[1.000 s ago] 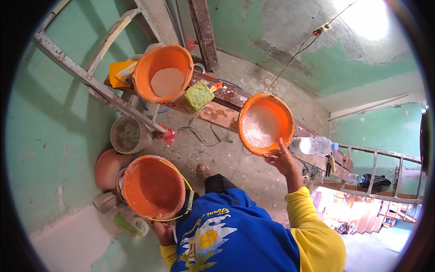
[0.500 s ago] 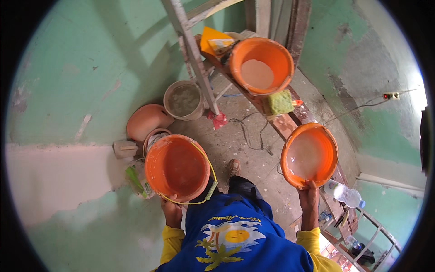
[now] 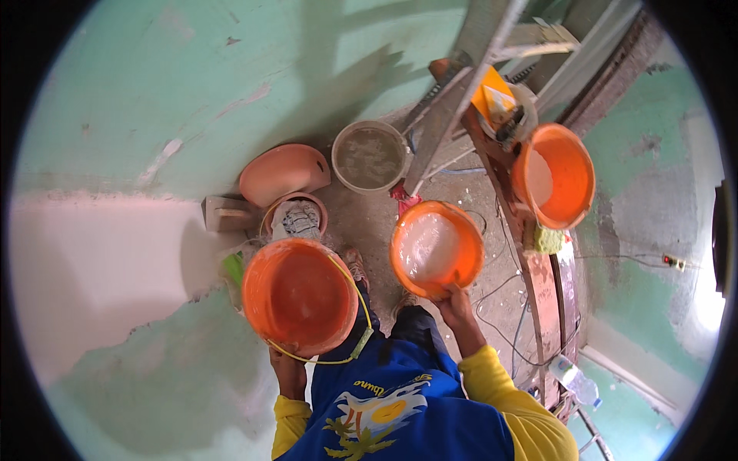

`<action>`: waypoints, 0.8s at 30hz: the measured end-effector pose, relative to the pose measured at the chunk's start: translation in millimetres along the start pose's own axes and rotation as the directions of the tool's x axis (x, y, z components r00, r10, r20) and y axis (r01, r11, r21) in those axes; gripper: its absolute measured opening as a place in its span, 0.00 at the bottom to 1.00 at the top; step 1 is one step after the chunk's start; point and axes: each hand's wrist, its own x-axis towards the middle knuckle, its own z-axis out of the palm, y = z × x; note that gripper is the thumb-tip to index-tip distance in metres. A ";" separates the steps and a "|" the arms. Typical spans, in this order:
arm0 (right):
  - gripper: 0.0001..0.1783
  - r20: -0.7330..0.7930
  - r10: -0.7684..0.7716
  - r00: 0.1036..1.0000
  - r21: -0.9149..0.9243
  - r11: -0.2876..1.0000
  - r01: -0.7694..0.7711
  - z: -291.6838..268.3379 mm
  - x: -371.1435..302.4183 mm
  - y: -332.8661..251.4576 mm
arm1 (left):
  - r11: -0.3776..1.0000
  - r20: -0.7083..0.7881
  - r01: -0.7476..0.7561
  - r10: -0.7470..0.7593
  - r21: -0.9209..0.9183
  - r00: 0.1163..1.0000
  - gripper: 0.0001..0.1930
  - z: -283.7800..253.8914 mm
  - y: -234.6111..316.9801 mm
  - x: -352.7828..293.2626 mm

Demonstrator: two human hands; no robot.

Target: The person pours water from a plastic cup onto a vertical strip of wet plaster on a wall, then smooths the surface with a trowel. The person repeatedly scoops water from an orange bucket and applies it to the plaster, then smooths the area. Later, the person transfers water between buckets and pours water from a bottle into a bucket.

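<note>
While the person stands on the floor (image 3: 369, 223), the left hand (image 3: 288, 369) grips the near rim of the big orange bucket (image 3: 300, 296), its fingers closed under it. To the right, the right hand (image 3: 455, 303) pinches the near edge of the smaller orange bowl (image 3: 437, 250), which holds white liquid.

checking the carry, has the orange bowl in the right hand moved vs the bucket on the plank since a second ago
Yes. The orange bowl in the right hand now sits lower left of the bucket on the plank; a second ago it was lower right of it, so it swung across.
</note>
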 end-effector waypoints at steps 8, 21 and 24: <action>0.24 0.017 0.055 0.998 -0.053 0.997 -0.054 95.3 189.2 62.2 | 0.998 -0.210 -0.028 0.014 -0.062 0.978 0.22 -10.5 40.8 25.8; 0.20 -0.279 0.097 0.955 -0.215 0.963 -0.161 184.8 283.7 31.1 | 0.984 -0.303 -0.016 -0.039 -0.178 0.952 0.24 -15.1 55.3 44.1; 0.19 -0.217 0.090 0.972 -0.256 0.956 -0.146 192.9 287.4 25.4 | 0.984 -0.302 0.004 -0.059 -0.180 0.951 0.24 -13.8 56.8 47.1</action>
